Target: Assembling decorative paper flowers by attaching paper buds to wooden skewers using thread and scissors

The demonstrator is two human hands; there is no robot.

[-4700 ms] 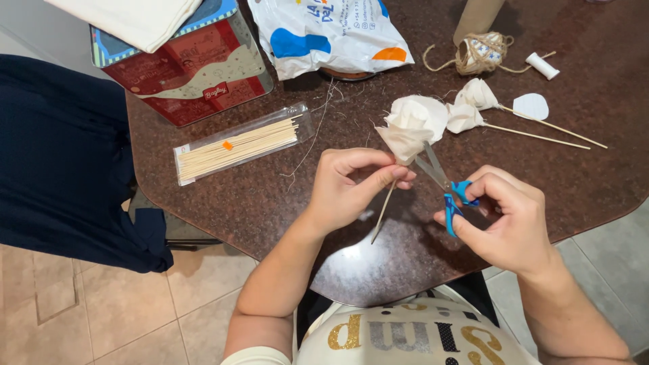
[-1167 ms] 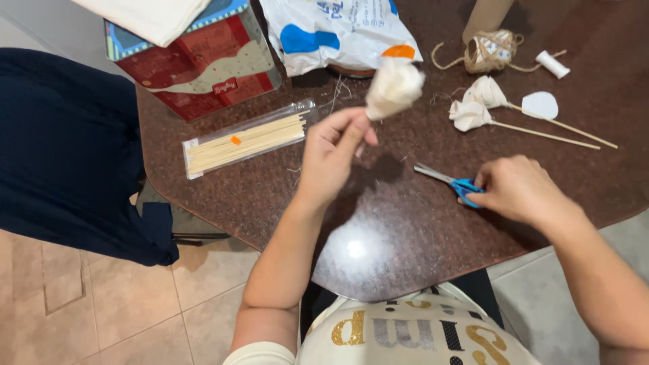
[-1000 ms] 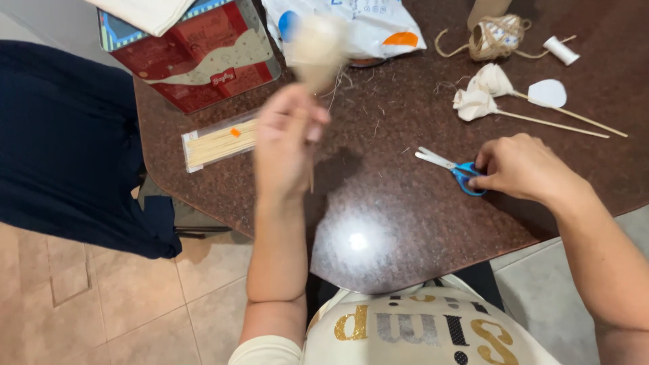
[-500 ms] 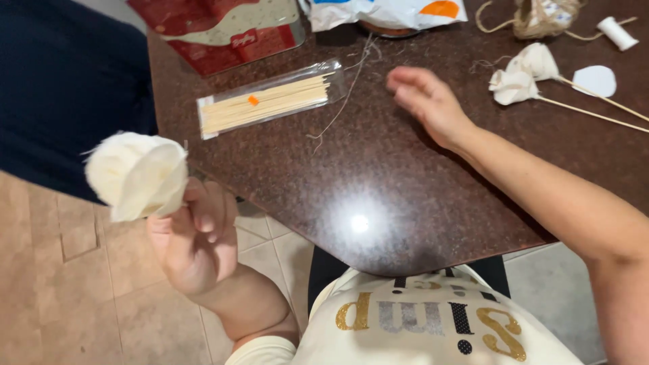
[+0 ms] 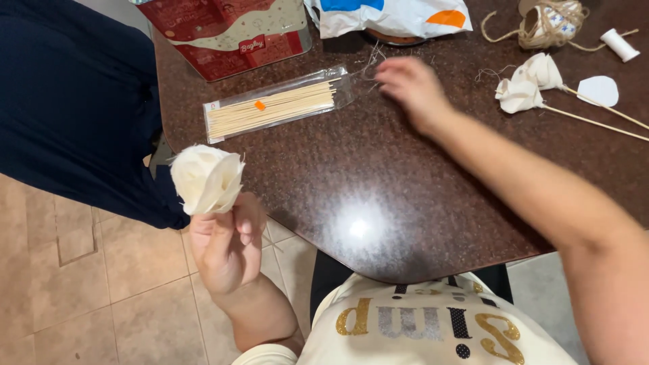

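- While the head camera looks down, I log the left hand (image 5: 226, 247) raised off the near left edge of the table (image 5: 405, 176), out over the tiled floor (image 5: 81, 284).
- Left hand: fingers curled shut around the base of a cream fabric flower (image 5: 206, 178), petals pointing up and slightly left. Any stem below the flower is hidden inside the fist.
- Right hand (image 5: 409, 88): stretched across the table, palm down, fingers loosely spread and somewhat blurred. I cannot tell whether it pinches anything; its fingertips lie at the thin loose fibres (image 5: 368, 61) just right of the skewer pack (image 5: 277, 111).
- Skewer pack: clear sleeve of pale wooden sticks, flat on the table, lying diagonally, near end toward the left edge.
- Beyond the pack: a red decorated tin (image 5: 230, 34) at the far left corner, and a white plastic bag (image 5: 392, 15) with blue and orange patches next to it.
- Far right: two smaller fabric flowers on sticks (image 5: 527, 84) lying side by side, a white oval cut-out (image 5: 598, 90) touching one stick, a ball of twine (image 5: 547, 23), a small white spool (image 5: 618, 44).
- Dark blue cloth (image 5: 74, 101) hangs left of the table.
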